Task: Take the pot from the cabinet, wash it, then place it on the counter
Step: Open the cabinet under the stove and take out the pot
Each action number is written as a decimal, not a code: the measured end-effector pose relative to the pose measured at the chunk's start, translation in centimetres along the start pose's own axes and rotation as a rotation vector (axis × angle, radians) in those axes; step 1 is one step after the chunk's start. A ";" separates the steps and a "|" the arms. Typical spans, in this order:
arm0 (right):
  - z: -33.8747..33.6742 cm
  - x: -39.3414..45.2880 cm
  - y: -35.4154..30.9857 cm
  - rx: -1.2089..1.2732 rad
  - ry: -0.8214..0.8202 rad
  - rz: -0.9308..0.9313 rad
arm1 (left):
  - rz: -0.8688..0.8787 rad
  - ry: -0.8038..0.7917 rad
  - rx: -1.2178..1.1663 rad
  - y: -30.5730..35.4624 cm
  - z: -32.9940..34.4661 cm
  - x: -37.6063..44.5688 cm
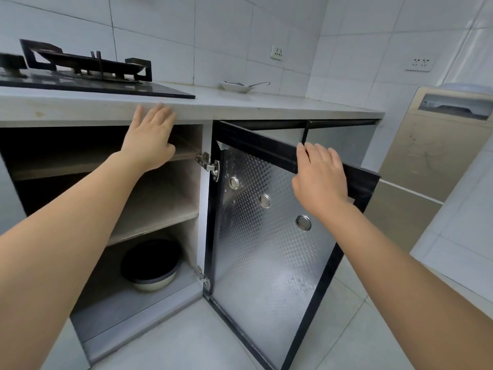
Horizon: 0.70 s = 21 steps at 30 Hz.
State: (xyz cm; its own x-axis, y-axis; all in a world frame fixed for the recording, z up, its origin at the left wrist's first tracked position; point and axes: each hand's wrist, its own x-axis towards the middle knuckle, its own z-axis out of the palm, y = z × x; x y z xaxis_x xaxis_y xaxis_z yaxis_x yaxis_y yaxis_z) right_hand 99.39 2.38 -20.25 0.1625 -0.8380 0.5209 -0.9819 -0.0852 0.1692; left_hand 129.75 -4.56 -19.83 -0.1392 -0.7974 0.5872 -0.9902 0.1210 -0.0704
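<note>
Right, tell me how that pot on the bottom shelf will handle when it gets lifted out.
The pot looks like thin metal with a pale outer wall, so it is probably stiff and fairly light for its size. No handle shows, so the smooth rim may be slippery to grip. It is wide and low, so it seems unlikely to tip when dragged along the bottom shelf.

Two bare forearms reach in from the bottom corners, with no sleeves, watch, bracelet or gloves on them. The left hand point(149, 137) and the right hand point(318, 180) carry no rings, and the fingernails are short and unpainted.
</note>
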 end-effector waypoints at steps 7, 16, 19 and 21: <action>2.8 -0.2 -5.9 0.333 0.027 -0.233 | -0.053 0.031 -0.180 -1.2 2.6 -7.2; 12.5 -1.9 -14.1 0.529 -0.238 -0.369 | -0.311 -0.252 -0.253 -4.4 10.1 -18.1; 15.0 -2.3 -15.7 0.549 -0.326 -0.351 | -0.351 -0.395 -0.232 -4.8 12.5 -20.4; 16.9 -2.4 -16.3 0.546 -0.387 -0.337 | -0.371 -0.477 -0.209 -4.8 14.3 -21.3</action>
State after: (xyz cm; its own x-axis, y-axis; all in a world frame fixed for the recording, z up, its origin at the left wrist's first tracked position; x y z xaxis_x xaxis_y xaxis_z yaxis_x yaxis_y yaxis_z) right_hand 113.36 -3.33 -38.41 0.5157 -0.8407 0.1654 -0.8104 -0.5412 -0.2242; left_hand 137.27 3.35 -43.53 0.1735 -0.9781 0.1151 -0.9566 -0.1396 0.2559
